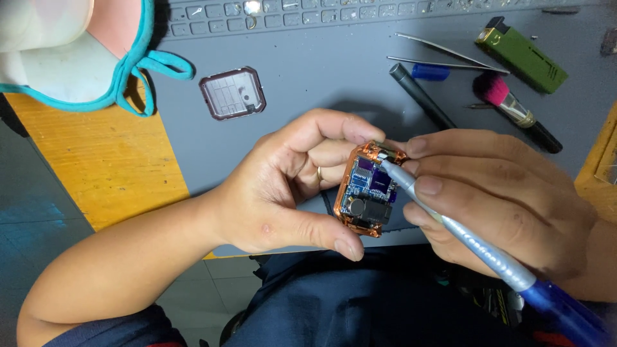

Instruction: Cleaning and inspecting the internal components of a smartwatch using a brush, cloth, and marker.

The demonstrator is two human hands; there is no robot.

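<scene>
Pinching a small copper-rimmed device (368,190) by its edges, the left hand (292,186) is seen nearest the viewer, thumb at the lower rim and fingers curled over the top, so the device is held on edge above the lap, just off the near edge of the grey mat (321,83). Its back is off and a blue circuit board with dark chips is exposed inside the shell, which serves as the only container here; whether anything lies loose in it cannot be told. At 3 o'clock from the device, the right hand (508,205) is closed on a silver-and-blue screwdriver (469,241), the tip being set against the upper part of the board. The device is judged light and stiff but fragile: the board and chips are best left untouched, and the metal rim is the place to take hold, as is done now. Farther off, at 11 o'clock, a square back cover (232,94) lies flat on the mat. At 1 o'clock, tweezers (443,56), a dark rod (421,95), a pink brush (514,109) and a green lighter (522,55) are laid well apart from the hands. At 12 o'clock a keyboard (289,14) is seen; at 10 o'clock, a face mask (71,58).
</scene>
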